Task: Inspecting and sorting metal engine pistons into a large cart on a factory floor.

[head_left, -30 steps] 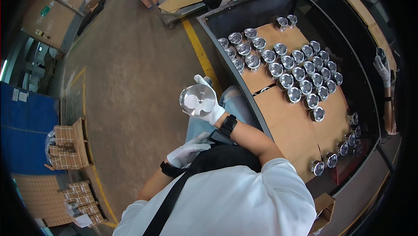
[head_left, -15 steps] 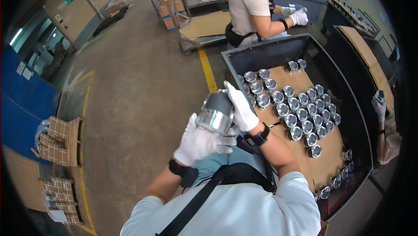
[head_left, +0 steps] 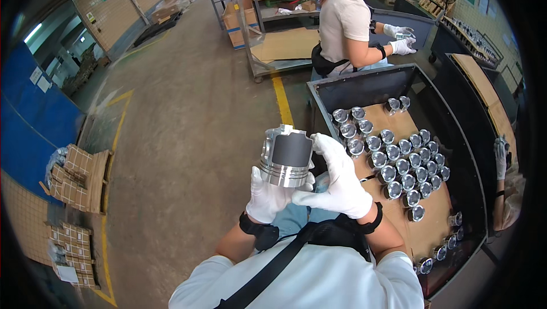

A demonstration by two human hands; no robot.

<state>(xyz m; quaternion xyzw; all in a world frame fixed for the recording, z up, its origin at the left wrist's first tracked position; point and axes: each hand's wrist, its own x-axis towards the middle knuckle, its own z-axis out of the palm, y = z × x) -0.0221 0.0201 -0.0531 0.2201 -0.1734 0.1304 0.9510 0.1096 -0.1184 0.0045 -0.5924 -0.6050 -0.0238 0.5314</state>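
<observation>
While gloved hands (head_left: 307, 189) cradle it—ribbed, shiny metal piston (head_left: 286, 156).

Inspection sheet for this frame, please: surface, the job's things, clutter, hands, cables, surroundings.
Surface: dark metal bin lined with brown cardboard, to the person's right.
Job's things: one metal piston with a dark skirt patch, held up over the lap; rows of similar pistons standing on the cardboard.
Clutter: nothing seen in the bin besides pistons.
Hands: left hand and right hand, both in white gloves, grip the held piston from below and from the side.
Cables: nothing seen.
Surroundings: concrete floor with yellow lines, stacked cartons at left, a co-worker in white gloves at another bin.
</observation>
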